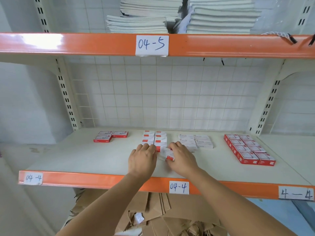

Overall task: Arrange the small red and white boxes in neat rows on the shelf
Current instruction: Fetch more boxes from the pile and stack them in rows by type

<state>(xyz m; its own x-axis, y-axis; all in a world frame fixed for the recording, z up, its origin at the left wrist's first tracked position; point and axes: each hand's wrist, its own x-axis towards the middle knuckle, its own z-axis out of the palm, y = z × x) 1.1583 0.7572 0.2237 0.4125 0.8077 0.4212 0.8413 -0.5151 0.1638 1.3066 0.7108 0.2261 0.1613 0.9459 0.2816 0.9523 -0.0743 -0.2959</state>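
My right hand [182,155] pinched a tilted box [167,155] at the shelf [85,159] front; my left hand [143,158] seemingly steadied the stack [154,139]. A careless shove could skew it.

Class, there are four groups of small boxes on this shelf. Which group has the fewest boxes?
The far-left group: only three red-sided boxes, two at the back and one in front. The other three groups each hold more, laid in two columns.

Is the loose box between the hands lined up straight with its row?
No, the loose box sits skewed at the front of the middle group, held by the right hand.
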